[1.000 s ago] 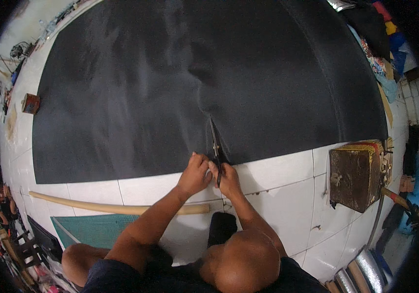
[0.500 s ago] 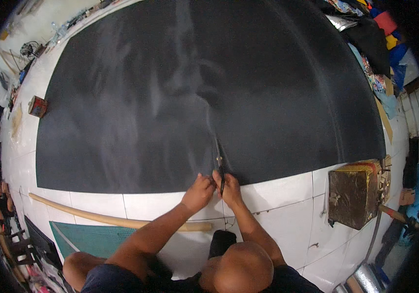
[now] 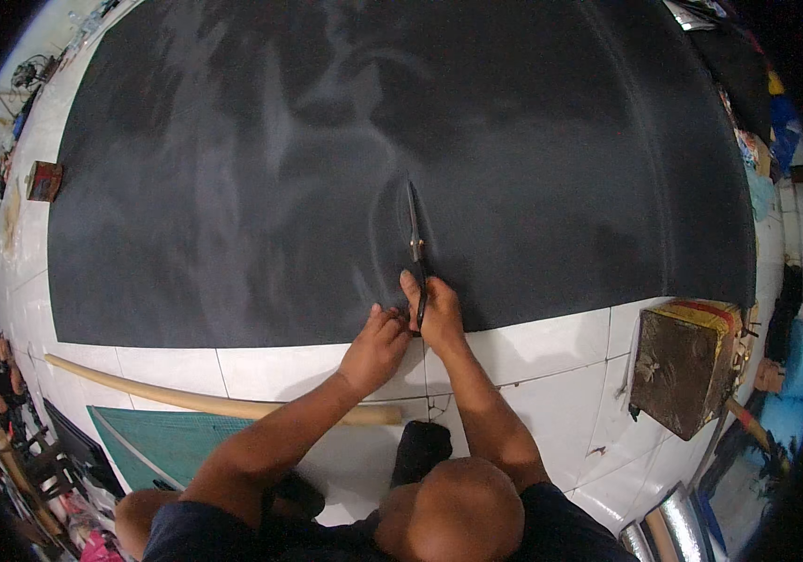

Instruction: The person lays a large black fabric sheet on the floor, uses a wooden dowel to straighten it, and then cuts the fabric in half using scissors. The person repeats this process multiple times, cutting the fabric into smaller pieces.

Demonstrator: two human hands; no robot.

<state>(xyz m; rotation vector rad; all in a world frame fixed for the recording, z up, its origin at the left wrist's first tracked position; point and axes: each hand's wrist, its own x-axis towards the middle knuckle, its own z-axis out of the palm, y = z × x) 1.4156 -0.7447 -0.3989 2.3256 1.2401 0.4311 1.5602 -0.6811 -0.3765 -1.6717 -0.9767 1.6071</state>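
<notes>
I see a wooden box (image 3: 687,361) on the white tiled floor (image 3: 551,361) to my right, a long pale stick (image 3: 214,403) and a teal mat (image 3: 167,445) near my knees, and a small brown block (image 3: 44,181) far left. The scissors (image 3: 415,248) lie on the black sheet (image 3: 327,169), long axis pointing away from me. My right hand (image 3: 436,314) has its fingers closed round the handles; my left hand (image 3: 378,347) presses the sheet's near edge just beside them.
</notes>
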